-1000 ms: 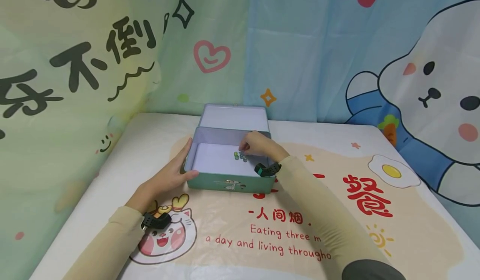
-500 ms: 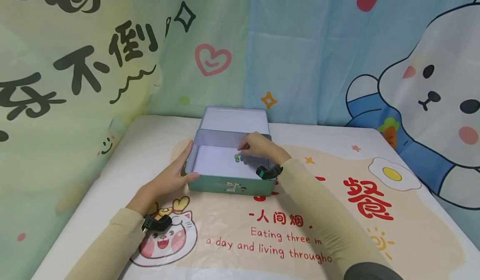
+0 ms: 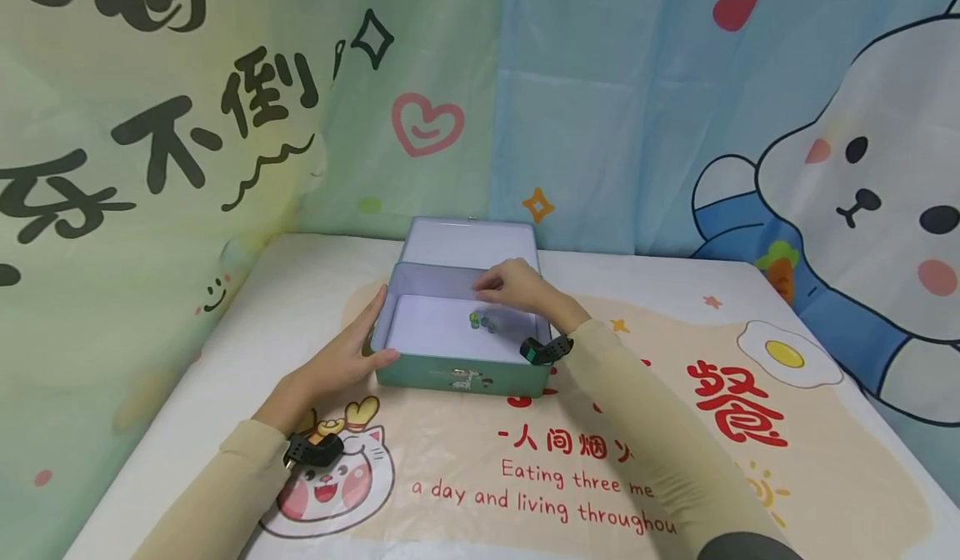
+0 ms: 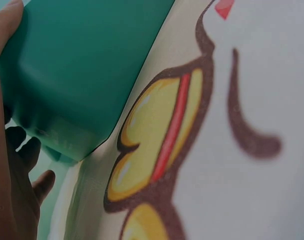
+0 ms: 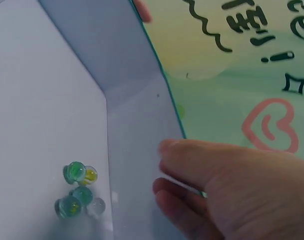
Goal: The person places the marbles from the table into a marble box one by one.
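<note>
A green tin box (image 3: 462, 374) with a pale interior stands on the table, its lid (image 3: 471, 242) tipped back. My left hand (image 3: 349, 342) holds the box at its near left corner, fingers along the left wall and thumb at the front; the left wrist view shows the thumb against the green side. Several glass marbles (image 5: 76, 171), green, yellow-tinged and clear, lie grouped on the box floor. Above them, my right hand (image 3: 517, 285) is over the box's right part. Its fingers are loosely bent, with a gap and no marble showing between thumb and fingers in the right wrist view.
A printed cloth (image 3: 540, 493) covers the table, with a cat face, red lettering and a fried egg drawn on it. Behind the table hangs a curtain (image 3: 570, 110) with a bear figure. A dark band (image 3: 546, 350) sits on the right wrist.
My right hand has lifted away from the marbles, leaving them on the box floor. The left hand keeps its place on the box. The head view has tilted slightly upward.
</note>
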A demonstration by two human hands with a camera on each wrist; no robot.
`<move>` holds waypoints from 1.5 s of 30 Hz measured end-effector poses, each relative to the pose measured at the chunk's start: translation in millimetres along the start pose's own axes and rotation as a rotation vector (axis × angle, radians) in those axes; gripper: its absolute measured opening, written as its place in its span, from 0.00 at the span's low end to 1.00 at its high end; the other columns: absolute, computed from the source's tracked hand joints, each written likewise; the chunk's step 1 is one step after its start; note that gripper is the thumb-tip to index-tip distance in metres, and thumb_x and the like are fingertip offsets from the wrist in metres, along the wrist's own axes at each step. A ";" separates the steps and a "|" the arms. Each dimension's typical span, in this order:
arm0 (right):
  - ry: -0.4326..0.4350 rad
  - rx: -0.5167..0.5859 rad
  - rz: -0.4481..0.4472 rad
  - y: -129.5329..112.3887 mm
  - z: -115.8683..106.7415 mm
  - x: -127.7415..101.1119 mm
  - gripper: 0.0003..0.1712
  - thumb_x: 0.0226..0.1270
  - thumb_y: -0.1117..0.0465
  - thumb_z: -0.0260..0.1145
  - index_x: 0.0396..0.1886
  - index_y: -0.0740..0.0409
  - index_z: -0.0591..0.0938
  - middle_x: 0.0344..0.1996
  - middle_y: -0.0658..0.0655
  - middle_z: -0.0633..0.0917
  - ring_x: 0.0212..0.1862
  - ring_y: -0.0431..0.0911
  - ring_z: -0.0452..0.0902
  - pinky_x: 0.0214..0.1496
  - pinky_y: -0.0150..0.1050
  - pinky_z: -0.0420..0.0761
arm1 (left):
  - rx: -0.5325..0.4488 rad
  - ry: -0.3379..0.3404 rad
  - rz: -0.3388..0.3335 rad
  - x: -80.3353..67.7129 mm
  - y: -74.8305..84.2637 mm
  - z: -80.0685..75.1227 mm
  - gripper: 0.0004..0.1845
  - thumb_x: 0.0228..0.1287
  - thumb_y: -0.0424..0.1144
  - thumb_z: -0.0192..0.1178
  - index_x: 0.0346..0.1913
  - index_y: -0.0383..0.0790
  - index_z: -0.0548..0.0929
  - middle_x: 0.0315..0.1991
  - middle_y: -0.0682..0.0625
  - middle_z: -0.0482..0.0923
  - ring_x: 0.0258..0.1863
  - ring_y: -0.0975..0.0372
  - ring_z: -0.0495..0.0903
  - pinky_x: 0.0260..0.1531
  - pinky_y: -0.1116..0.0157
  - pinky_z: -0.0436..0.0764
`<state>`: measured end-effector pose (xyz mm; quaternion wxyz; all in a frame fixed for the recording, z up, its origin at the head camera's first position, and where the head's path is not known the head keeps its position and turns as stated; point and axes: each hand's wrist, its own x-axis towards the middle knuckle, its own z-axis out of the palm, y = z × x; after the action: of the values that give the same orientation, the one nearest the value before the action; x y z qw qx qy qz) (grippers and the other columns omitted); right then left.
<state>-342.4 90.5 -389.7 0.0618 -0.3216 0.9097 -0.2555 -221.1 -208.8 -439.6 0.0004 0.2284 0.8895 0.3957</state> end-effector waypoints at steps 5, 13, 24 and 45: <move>0.041 0.041 -0.008 -9.1 -9.5 -6.5 0.14 0.65 0.56 0.65 0.47 0.55 0.86 0.45 0.53 0.87 0.48 0.45 0.82 0.47 0.39 0.82 | 0.005 0.002 0.000 0.6 -0.2 -1.0 0.53 0.63 0.50 0.60 0.75 0.54 0.29 0.78 0.47 0.31 0.76 0.52 0.36 0.71 0.45 0.47; 0.088 0.037 -0.059 -17.1 -24.0 -27.9 0.15 0.65 0.55 0.65 0.47 0.55 0.86 0.44 0.52 0.87 0.47 0.44 0.82 0.48 0.40 0.82 | -0.014 -0.001 0.015 0.4 0.6 -0.4 0.53 0.63 0.49 0.60 0.74 0.58 0.28 0.78 0.47 0.31 0.76 0.53 0.36 0.71 0.44 0.47; 0.197 0.078 -0.050 -6.3 -42.1 -69.3 0.14 0.64 0.58 0.66 0.48 0.53 0.86 0.44 0.53 0.86 0.45 0.43 0.82 0.48 0.40 0.83 | -0.018 0.000 0.018 0.0 0.1 -0.5 0.53 0.62 0.52 0.60 0.74 0.59 0.28 0.77 0.45 0.31 0.76 0.52 0.37 0.70 0.43 0.47; 0.298 0.163 -0.010 50.4 -38.5 -140.2 0.19 0.63 0.59 0.67 0.54 0.55 0.82 0.51 0.56 0.83 0.53 0.52 0.81 0.51 0.41 0.80 | -0.041 0.000 0.003 0.4 2.1 1.5 0.53 0.62 0.42 0.61 0.75 0.46 0.31 0.77 0.42 0.30 0.76 0.48 0.35 0.70 0.42 0.44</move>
<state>-270.8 226.7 -389.2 -0.0494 -0.2787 0.8834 -0.3734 -220.4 -206.4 -439.1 0.0044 0.2298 0.8809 0.4137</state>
